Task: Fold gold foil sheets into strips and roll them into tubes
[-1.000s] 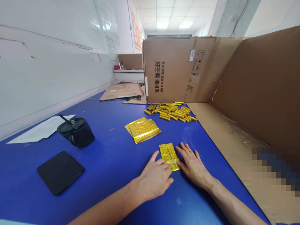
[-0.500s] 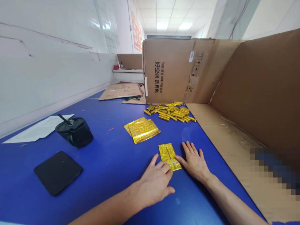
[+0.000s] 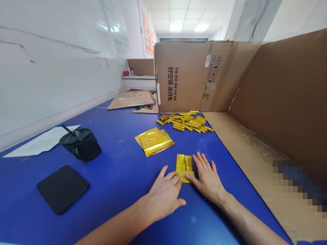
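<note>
A folded gold foil sheet [image 3: 184, 166] lies on the blue table [image 3: 114, 177] between my two hands. My left hand [image 3: 163, 195] rests flat at its near left corner, fingertips touching the foil. My right hand [image 3: 208, 178] lies flat with fingers stretched out, its thumb on the foil's near edge. Farther back sits a stack of flat gold foil sheets [image 3: 154, 141]. Beyond that is a pile of rolled gold foil sticks [image 3: 187, 122].
A black cup with a straw [image 3: 80, 144], a black phone [image 3: 63, 188] and a white paper [image 3: 41, 143] lie at the left. Tall cardboard walls [image 3: 281, 95] and a cardboard floor sheet [image 3: 255, 160] close off the back and right. Flat cardboard pieces [image 3: 131, 99] lie far back.
The folded foil has been pressed narrower and shifted slightly. Both hands have shifted a little around it, staying flat on the table.
</note>
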A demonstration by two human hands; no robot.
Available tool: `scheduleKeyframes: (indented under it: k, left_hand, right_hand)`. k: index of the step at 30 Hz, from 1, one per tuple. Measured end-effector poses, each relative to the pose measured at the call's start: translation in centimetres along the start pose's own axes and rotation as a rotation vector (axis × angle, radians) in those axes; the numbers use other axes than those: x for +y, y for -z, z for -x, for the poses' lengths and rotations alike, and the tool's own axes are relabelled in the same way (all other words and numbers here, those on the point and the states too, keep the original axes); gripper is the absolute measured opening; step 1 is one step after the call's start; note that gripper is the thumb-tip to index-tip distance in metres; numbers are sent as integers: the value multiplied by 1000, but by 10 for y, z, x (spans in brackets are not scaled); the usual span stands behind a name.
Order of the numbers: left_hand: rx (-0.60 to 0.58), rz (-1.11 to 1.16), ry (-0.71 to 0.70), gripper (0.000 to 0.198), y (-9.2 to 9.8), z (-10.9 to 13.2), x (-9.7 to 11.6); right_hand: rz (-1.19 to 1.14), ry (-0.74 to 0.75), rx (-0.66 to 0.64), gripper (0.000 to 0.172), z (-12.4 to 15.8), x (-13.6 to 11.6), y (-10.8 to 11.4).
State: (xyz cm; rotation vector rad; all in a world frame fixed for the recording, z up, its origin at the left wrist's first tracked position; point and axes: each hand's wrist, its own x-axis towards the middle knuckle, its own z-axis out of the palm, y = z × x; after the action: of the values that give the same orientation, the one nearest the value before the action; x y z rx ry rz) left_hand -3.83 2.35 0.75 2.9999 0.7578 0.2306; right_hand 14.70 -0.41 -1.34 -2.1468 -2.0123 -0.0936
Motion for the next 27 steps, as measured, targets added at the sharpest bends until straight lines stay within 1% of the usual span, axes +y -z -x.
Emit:
scheduleKeyframes:
  k: [3, 7, 11, 13, 16, 19, 24, 27]
  left_hand:
    - [-2, -7, -5, 51, 2, -1, 3]
    - [-8, -5, 24, 44, 7, -1, 2]
    - [-26, -15, 72, 36, 11, -1, 0]
    - [-27, -33, 81, 36, 11, -1, 1]
    - [-24, -56, 65, 38, 11, -1, 6]
    - [-27, -34, 6, 40, 9, 1, 19]
    - [-53, 91, -200, 48, 8, 7, 41]
    - [-81, 162, -239, 55, 7, 9, 47]
  right_hand:
    - [-35, 23, -67, 72, 1, -1, -2]
    - [-53, -34, -137, 72, 0, 6, -1]
    - [-65, -54, -161, 67, -1, 10, 1]
    - [-71, -51, -161, 64, -1, 11, 1]
    - [-69, -61, -124, 62, -4, 13, 0]
    - [-52, -103, -75, 67, -7, 18, -2]
    - [-16, -132, 14, 66, -10, 23, -6]
    - [-8, -118, 33, 64, -9, 23, -9]
